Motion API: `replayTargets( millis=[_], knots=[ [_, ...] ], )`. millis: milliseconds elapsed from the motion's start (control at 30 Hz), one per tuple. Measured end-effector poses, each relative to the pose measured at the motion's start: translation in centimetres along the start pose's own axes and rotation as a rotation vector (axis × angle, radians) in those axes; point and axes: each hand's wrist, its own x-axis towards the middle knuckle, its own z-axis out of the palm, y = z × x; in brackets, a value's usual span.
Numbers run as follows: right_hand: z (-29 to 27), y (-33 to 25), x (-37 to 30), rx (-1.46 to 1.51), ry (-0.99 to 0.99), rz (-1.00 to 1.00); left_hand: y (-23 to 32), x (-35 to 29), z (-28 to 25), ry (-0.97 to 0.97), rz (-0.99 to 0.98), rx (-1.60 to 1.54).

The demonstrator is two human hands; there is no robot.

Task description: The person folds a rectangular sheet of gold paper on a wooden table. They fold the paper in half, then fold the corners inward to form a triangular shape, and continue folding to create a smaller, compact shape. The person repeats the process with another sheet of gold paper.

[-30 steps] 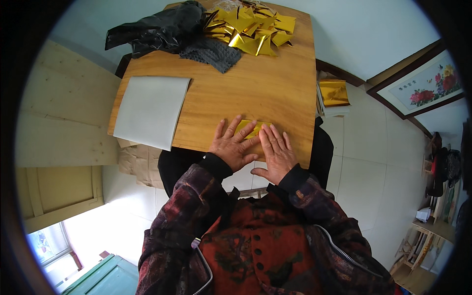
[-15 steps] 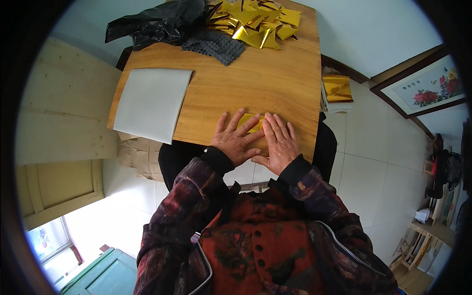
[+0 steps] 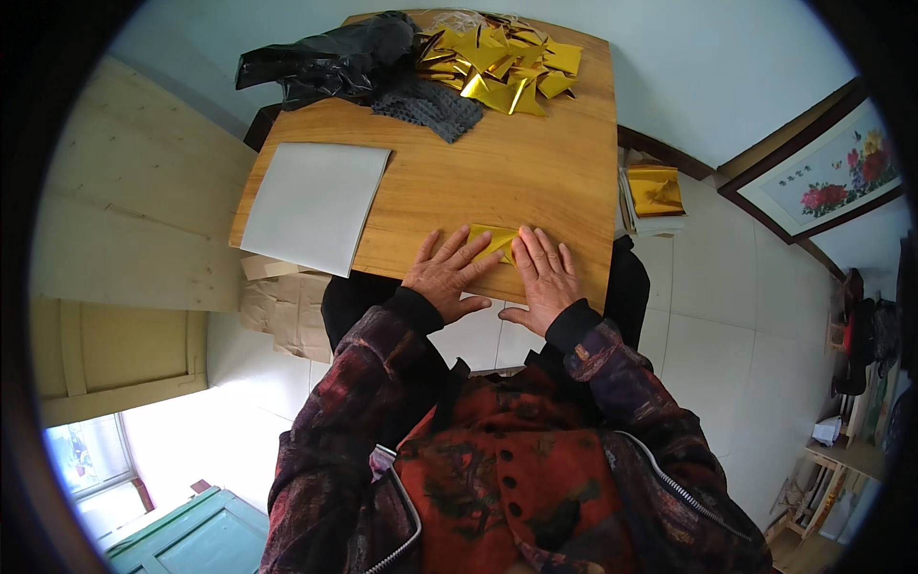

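A small folded piece of gold foil paper (image 3: 492, 241) lies flat near the front edge of the wooden table (image 3: 449, 182). My left hand (image 3: 448, 275) rests on its left side with fingers spread, fingertips on the paper and the wood. On the paper's right side lies my right hand (image 3: 545, 273), its fingers stretched out flat and the thumb pointing inward. Part of the paper is hidden under the fingers. Toward the back sits a pile of folded gold foil pieces (image 3: 497, 62).
A grey-white sheet stack (image 3: 316, 206) lies at the table's left. Behind it are a black plastic bag (image 3: 330, 62) and a dark textured cloth (image 3: 430, 107). Gold paper (image 3: 656, 189) tops a stack right of the table. Brown paper (image 3: 287, 311) lies on the floor at left.
My left hand has slid left, away from my right hand, baring more of the gold paper. My right hand stays nearly in place. The whole view has shifted slightly.
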Motion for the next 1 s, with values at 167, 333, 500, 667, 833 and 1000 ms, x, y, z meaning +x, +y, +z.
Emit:
replayTargets(
  millis=[167,333,500,667,833,1000],
  knots=[
    [-0.2,-0.2,0.1,-0.019,-0.031,0.005,-1.6,-1.5,-0.6,0.113,-0.209,-0.380],
    [0.0,-0.3,0.1,0.003,-0.023,0.015,1.3,0.5,0.3,0.154,-0.214,-0.135],
    [0.4,-0.1,0.2,0.002,0.017,0.011,3.6,2.1,1.7,0.105,-0.098,-0.086],
    [0.7,-0.1,0.0,0.005,0.060,0.001,2.5,1.1,1.5,0.114,-0.093,-0.089],
    [0.7,0.0,-0.1,0.016,0.051,0.015,2.9,1.1,1.1,0.071,-0.145,-0.072],
    [0.7,-0.1,-0.1,-0.004,0.059,0.008,3.4,1.0,0.8,0.058,-0.161,-0.062]
  ],
)
